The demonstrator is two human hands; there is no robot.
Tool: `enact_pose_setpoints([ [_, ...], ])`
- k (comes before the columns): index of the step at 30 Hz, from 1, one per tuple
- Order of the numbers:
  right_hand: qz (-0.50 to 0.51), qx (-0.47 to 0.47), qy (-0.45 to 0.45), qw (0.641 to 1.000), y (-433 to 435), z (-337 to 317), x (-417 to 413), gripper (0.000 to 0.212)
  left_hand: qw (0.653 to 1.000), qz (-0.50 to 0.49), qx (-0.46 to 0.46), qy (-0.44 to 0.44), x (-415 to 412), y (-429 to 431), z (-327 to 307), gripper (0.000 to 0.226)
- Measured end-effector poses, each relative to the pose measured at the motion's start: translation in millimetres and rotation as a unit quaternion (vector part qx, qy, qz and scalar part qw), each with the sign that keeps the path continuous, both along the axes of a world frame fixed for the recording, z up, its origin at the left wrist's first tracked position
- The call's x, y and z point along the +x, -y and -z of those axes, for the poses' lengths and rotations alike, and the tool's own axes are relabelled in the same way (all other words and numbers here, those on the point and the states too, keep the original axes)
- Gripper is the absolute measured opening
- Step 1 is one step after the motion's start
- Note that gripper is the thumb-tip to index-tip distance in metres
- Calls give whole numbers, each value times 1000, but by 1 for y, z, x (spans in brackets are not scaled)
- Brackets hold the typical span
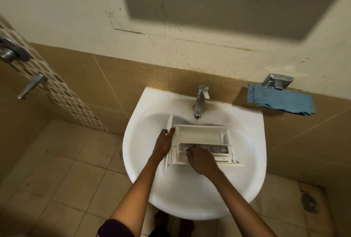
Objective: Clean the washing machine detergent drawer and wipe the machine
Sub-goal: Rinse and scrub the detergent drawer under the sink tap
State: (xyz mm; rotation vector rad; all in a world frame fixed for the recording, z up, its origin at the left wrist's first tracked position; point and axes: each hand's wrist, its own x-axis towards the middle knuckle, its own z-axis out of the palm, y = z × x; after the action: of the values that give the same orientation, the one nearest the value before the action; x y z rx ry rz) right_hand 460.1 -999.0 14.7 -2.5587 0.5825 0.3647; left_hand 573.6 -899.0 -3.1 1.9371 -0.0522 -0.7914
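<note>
Wall [76,9] on top: cream paint above, tan tile band below it, patterned tile strip running down the left side

Floor [66,179]: beige tiles, dark stain at far right

White sink [190,202] is mounted against the tan band and we look straight down into it

Detergent drawer [199,134] lies inside the basin, open side up, long axis left to right, just below the tap spout. Its front panel stands at the left end. The big rear compartment shows pale residue, and the smaller compartments run along the near side

Blue cloth [281,100] hangs on the wall right of the sink, well apart from the drawer

Our left hand [163,145] is at the drawer's left end, fingers straight, index finger laid along the drawer's end wall by the front panel, steadying it

Our right hand [201,161] is over the near compartments, fingers curled down into one. The fingertips are hidden, so we cannot tell if it holds anything

Chrome tap [201,102] sits at the back centre of the sink, and we see no water stream

Metal lever handle [31,86] at far left

Chrome bracket [277,81] just above the cloth

Floor drain [121,154] peeks out beside the sink's left rim
</note>
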Motion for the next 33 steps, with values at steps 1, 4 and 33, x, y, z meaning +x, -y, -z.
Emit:
enact_pose_setpoints([
  [1, 32, 111, 28, 993, 8, -5, 3, 38, 1000, -8, -4, -1, 1, -2, 0, 43],
  [4, 313, 491, 158, 798, 41, -29, 12, 37, 1000, -17, -14, -4, 2, -4, -1, 38],
  [33, 288, 462, 61, 837, 18, -28, 77, 23, 999, -10, -30, -32, 10, 3, 9, 74],
])
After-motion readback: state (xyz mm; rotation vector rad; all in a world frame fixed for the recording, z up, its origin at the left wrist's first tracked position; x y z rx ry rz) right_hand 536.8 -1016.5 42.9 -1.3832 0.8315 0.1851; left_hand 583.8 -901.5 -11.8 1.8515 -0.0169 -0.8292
